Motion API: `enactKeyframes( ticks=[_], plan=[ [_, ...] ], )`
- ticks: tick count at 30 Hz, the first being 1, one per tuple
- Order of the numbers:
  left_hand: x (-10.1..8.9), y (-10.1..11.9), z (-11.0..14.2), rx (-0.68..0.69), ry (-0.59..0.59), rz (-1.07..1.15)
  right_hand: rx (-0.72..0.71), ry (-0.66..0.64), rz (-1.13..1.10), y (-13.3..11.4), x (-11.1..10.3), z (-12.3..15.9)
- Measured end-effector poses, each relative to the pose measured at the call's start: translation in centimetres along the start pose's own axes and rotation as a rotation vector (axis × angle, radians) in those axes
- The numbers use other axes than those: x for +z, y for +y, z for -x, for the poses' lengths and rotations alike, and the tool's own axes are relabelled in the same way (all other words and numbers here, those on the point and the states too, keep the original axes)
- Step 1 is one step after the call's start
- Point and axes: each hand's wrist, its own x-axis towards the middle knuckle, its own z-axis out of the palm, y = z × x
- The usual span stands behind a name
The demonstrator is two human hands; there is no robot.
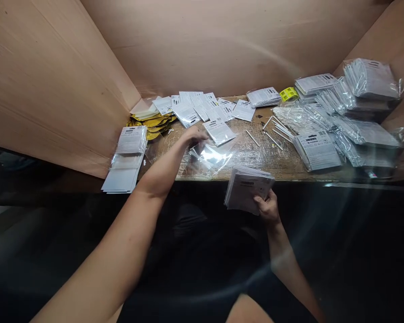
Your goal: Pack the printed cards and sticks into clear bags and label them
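My right hand (268,206) holds a thick stack of white printed card packets (245,188) in front of the table's edge. Its thumb lies across the front packet, and the fingers behind are hidden. My left hand (195,136) reaches over the table, its fingers closed at the edge of a clear plastic bag (215,154) that glares in the light. Some of those fingertips are hard to make out. Just beyond the bag lies a single white packet (219,131) with a barcode, close to the left fingers.
Loose white packets (186,112) spread along the back, beside gold-yellow pouches (158,123). More packets (124,159) overhang the left front edge. Small white sticks (252,138) lie mid-table. Bagged packets (370,80) pile up at right, near a yellow label roll (288,94). Wooden walls (222,45) enclose three sides.
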Motion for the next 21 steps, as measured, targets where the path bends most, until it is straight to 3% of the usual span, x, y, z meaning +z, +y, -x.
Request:
enactKeyframes(
  ticks=[3, 8, 13, 15, 17, 21],
  plan=[
    [-0.6, 0.0, 0.9, -0.009, -0.029, 0.132, 0.069, -0.013, -0.047, -0.9, -0.2, 0.4],
    [-1.7, -0.2, 2.1, 0.114, 0.221, 0.009, 0.185, -0.006, -0.092, -1.3, -0.3, 1.2],
    [-1.8, -0.7, 4.6, 0.067, 0.276, 0.539, 0.241, -0.014, -0.163, -1.5, -0.2, 1.9],
    [0.0, -1.4, 7.4, 0.120, 0.337, 0.708, 0.308, -0.029, -0.265, -1.6, -0.3, 2.4],
    [3.2, -2.2, 11.1, 0.136, 0.336, 0.887, 0.397, -0.090, -0.370, -1.6, -0.2, 2.9],
    [10.7, -3.3, 19.2, -0.078, 0.244, 1.255, 0.554, -0.356, -0.526, -1.7, 1.0, 3.4]
  ],
)
